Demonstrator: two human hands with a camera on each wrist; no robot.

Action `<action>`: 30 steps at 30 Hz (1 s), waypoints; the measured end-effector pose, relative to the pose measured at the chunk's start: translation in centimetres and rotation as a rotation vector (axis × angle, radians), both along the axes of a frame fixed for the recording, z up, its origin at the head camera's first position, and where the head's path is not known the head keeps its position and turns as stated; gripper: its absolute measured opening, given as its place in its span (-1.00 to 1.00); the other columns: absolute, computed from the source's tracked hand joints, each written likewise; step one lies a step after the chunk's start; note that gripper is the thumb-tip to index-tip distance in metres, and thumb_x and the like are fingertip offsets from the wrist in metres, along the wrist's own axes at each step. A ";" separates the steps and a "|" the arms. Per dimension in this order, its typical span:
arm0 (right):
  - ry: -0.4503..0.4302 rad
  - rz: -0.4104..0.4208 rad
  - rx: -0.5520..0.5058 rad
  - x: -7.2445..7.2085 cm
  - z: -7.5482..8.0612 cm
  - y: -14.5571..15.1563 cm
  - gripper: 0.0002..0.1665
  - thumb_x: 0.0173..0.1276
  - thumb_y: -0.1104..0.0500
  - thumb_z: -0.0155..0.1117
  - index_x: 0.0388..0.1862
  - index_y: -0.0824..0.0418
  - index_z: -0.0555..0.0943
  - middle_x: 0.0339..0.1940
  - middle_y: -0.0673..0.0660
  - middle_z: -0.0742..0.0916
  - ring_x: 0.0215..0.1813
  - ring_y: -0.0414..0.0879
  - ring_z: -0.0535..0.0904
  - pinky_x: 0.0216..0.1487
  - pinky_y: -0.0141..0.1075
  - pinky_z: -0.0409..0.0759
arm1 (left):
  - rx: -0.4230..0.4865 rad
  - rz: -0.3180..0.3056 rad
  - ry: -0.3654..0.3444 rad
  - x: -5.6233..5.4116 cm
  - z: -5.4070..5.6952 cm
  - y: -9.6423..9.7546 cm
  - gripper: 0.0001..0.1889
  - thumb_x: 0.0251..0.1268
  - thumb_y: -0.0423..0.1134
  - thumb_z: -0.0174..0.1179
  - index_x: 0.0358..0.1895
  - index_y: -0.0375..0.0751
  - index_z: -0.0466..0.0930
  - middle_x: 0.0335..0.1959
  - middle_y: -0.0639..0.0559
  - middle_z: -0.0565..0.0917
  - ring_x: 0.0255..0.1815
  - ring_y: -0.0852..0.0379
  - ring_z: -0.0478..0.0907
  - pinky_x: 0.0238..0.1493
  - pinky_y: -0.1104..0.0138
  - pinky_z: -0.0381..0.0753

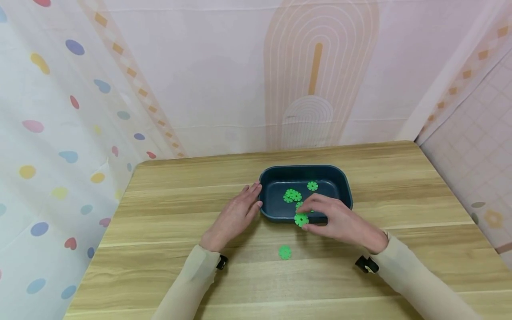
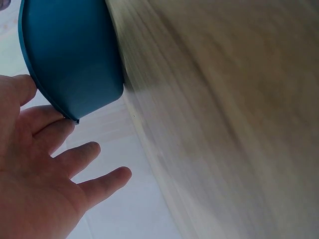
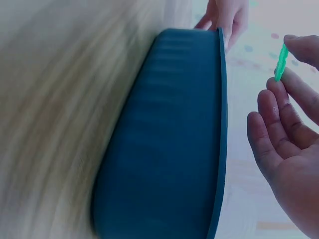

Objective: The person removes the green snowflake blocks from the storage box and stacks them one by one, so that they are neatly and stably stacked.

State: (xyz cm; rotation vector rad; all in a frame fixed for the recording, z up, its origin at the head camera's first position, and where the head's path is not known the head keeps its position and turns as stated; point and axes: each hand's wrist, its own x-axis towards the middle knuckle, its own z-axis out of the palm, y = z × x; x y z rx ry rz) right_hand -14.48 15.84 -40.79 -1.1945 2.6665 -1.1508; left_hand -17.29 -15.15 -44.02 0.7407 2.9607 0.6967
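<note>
Left hand (image 1: 236, 212) extended, a notched green plastic disc (image 1: 302, 216), edge-pinched by the right hand (image 1: 338, 220), could be dropped toward the surface's (image 1: 160, 249) near edge.

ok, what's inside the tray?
Green discs: an overlapping cluster, one apart near the far side, one partly hidden. The right hand and its pinched disc cover part of the tray, so no full count.

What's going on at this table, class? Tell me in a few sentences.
A person's right hand pinches a green notched disc above the near side of a dark blue tray. The left hand touches the tray's left end. More green discs lie inside, and a single disc lies on the wooden table.
</note>
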 end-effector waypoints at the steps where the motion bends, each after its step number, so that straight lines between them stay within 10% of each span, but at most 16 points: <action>1: 0.004 0.009 0.001 0.1 -0.1 -0.1 -0.66 0.36 0.13 0.52 0.10 0.00 0.74 0.05 -0.14 0.67 0.12 -0.17 0.60 0.09 -0.11 0.70 | 0.002 -0.003 0.003 0.0 0.0 0.0 -0.43 0.72 -0.06 -0.07 0.60 -0.26 0.22 0.64 -0.10 0.20 0.61 -0.21 0.16 0.54 -0.06 0.25; 30: 0.022 0.150 0.088 2.4 -1.5 -2.7 -0.69 0.36 0.07 0.52 0.05 0.02 0.72 0.04 -0.17 0.66 0.07 -0.27 0.57 0.18 -0.30 0.63 | 0.015 -0.009 0.016 0.1 0.0 -0.1 -0.43 0.72 -0.05 -0.07 0.60 -0.28 0.23 0.64 -0.12 0.20 0.61 -0.23 0.17 0.55 -0.06 0.25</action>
